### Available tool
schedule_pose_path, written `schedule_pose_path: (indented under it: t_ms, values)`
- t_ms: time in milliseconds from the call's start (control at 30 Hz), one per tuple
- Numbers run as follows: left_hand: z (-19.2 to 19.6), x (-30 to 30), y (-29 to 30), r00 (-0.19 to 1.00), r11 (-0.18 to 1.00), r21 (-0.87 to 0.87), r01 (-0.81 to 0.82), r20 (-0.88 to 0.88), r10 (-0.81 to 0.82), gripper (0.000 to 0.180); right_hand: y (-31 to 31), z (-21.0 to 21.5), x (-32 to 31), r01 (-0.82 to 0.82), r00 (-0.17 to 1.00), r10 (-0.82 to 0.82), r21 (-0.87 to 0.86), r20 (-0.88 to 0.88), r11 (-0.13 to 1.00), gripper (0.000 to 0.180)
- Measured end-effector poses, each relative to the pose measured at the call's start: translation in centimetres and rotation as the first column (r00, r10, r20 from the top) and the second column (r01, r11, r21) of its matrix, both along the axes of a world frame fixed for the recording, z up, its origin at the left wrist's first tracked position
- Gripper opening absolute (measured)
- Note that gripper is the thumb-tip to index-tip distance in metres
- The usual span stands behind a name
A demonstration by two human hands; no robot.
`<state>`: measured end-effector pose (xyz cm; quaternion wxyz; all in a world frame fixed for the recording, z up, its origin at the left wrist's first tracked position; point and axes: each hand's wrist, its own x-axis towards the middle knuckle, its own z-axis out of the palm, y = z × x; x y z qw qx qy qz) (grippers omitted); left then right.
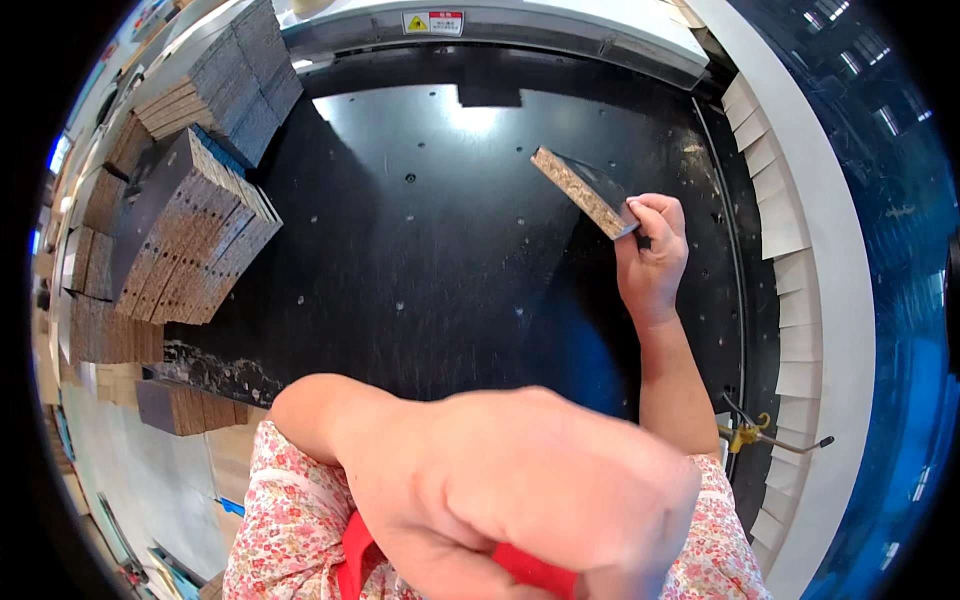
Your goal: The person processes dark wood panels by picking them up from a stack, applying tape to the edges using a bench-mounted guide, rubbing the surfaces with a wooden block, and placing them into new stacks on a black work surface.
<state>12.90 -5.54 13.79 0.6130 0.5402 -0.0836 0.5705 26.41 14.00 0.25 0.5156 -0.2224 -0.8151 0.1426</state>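
My right hand (655,245) grips one end of a small chipboard panel (582,192), thumb and fingers closed around it. The panel has a raw speckled edge and dark faces, and is tilted over the right part of the black table (400,260). My left hand (540,480) looms large in the foreground, in front of my body. Its fingers bend down toward the lower right; their tips are smeared and partly out of view, so whether they hold anything is hidden.
A stack of drilled chipboard panels (195,240) stands on the table's left side, with another stack (225,85) behind it. White overlapping flaps (785,240) line the right edge. A yellow nozzle (745,436) with a thin rod sits near my right forearm. A white machine beam (520,30) crosses the far side.
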Motion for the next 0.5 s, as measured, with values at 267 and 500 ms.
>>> schedule_pose_path:
  t_ms: [267,500]
  values:
    - [-0.9,1.0,1.3,0.996,0.995,-0.034,-0.090,-0.011,0.090,0.027,0.1,0.2,-0.2,-0.032,0.998,0.032,0.010,0.046,0.999,0.022]
    - [-1.6,1.0,1.4,0.994,0.993,-0.060,-0.105,0.012,0.106,0.030,0.2,-0.3,-0.7,-0.041,0.998,0.039,0.037,0.049,0.998,0.024]
